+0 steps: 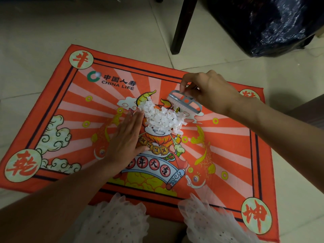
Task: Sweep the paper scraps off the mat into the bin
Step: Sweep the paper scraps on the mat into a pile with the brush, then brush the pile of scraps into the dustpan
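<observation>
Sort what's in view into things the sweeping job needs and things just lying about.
Job: paper scraps, mat, brush gripped by the right hand, left hand flat beside the pile, black-bagged bin.
Lying about: dark furniture leg, floor tiles.

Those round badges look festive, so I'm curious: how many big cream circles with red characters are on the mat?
4, one per corner: far-left circle, near-left circle, near-right circle, and far-right circle, partly hidden behind the right hand.
</observation>
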